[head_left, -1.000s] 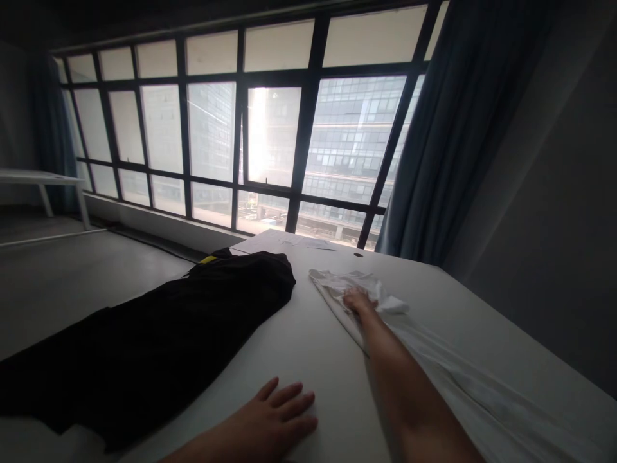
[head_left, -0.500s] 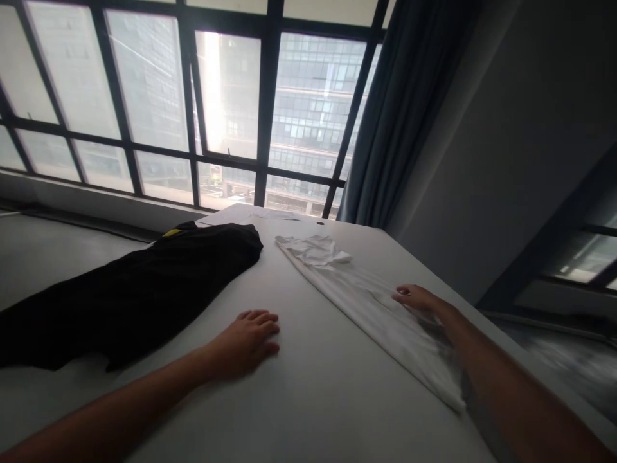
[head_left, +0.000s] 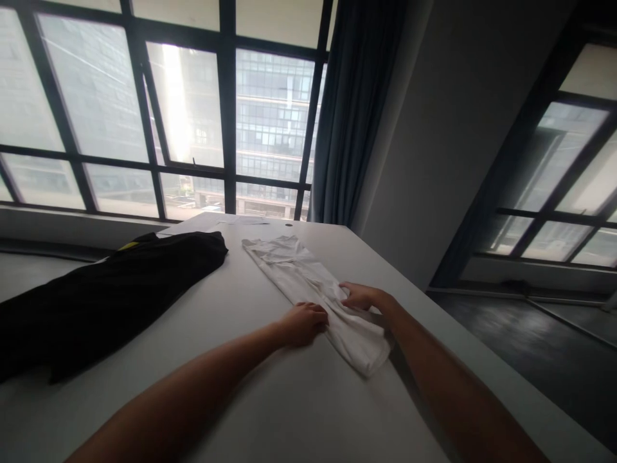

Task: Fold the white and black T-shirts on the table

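Your left hand (head_left: 304,323), fingers loosely curled, touched the left edge of the white cloth (head_left: 284,270) on the surface (head_left: 299,411). Your right hand (head_left: 360,296), half-curled, met its right edge. You couldn't tell whether either pinched fabric. Left of view, the black cloth (head_left: 130,276) was cut off.

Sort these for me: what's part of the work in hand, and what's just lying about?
Part of the work:
Long, rumpled white cloth garment
Left hand, at its left edge
Right hand, at its right edge
Smooth white table beneath

Just lying about:
Long black cloth garment with a yellow patch
Flat white sheets, apparently paper, far end
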The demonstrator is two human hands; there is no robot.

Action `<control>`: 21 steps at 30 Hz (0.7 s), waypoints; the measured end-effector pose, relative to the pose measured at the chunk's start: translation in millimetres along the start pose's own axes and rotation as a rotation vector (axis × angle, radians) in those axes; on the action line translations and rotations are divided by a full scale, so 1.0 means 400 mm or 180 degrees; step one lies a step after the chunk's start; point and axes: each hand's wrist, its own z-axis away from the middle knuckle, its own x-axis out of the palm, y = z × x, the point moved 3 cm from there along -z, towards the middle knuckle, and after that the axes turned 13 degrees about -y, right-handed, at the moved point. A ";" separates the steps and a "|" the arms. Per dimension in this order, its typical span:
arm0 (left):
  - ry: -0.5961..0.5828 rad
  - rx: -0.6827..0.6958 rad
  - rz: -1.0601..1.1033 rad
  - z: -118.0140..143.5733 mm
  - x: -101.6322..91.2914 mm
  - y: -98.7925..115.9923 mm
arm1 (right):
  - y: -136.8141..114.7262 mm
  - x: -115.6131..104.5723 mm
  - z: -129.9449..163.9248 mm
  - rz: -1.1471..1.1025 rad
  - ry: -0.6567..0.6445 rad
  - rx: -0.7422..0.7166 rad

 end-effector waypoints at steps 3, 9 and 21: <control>-0.0117 0.0134 0.0236 0.061 -0.024 -0.056 | 0.004 0.011 0.032 0.0117 0.0019 -0.0029; -0.0516 0.0176 0.1262 0.318 -0.111 -0.159 | -0.049 0.094 0.092 -0.0509 -0.1030 -0.0265; -0.0855 -0.0120 0.0938 0.497 -0.151 -0.101 | -0.101 0.132 0.167 0.0848 0.0363 -0.1418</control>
